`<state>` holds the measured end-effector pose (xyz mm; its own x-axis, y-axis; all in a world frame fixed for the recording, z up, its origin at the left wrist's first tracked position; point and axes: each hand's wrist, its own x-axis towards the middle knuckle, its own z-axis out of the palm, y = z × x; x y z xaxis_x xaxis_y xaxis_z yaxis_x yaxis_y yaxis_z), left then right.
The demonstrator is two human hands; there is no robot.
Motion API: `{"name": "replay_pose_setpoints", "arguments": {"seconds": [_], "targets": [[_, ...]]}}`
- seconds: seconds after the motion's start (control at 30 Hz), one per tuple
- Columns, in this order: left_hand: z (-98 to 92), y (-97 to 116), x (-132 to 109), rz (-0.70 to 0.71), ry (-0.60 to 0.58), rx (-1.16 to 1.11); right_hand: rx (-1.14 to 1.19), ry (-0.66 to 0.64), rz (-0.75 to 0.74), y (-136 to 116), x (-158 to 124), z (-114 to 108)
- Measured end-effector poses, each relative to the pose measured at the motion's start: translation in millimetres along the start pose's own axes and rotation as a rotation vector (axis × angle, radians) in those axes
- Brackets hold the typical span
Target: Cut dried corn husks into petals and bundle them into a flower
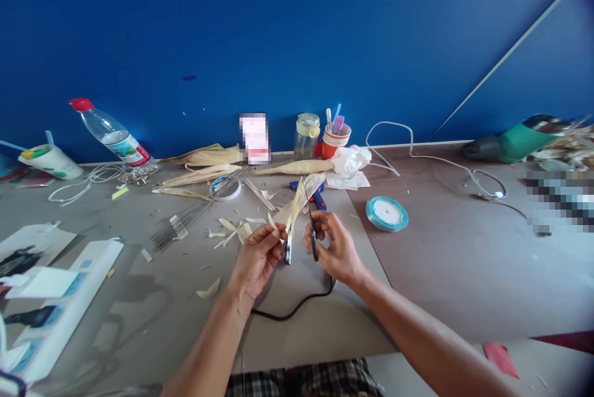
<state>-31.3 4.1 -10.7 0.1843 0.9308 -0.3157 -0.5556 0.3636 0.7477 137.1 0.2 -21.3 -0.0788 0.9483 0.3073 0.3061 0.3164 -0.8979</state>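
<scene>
Near the middle of the table, my left hand (260, 255) pinches a small pale strip of dried husk (272, 222) between thumb and fingertips. Beside it my right hand (338, 247) is closed around dark-handled scissors (314, 241), their blades pointing away from me. Between the hands are thin yellowish husk strips (292, 208); whether my left fingers also grip these is unclear. Below them lies a slim dark, shiny tool (288, 253), partly covered. Just beyond is a blue glue gun (318, 200), partly hidden by husk.
Husk scraps (227, 224), thin wires (185, 221) and husk bundles (204, 154) lie left. Behind stand a glass jar (306, 137), a paper cup (335, 142) and a phone (254, 137). A blue ribbon roll (387, 214) lies right, a power strip (86, 298) left.
</scene>
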Motion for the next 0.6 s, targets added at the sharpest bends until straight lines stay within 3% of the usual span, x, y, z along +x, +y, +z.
{"name": "replay_pose_setpoints", "arguments": {"seconds": [0.23, 0.5, 0.6], "targets": [[-1.9, 3, 0, 0.098, 0.107, 0.007, -0.006, -0.132, 0.122, 0, -2, 8], [-2.1, 1, 0, 0.151, 0.102, 0.009, -0.262, -0.223, -0.133, -9, -3, 7], [-2.2, 2, 0, 0.141, 0.126, -0.009, -0.313, -0.232, -0.161, -10, -4, 7]]}}
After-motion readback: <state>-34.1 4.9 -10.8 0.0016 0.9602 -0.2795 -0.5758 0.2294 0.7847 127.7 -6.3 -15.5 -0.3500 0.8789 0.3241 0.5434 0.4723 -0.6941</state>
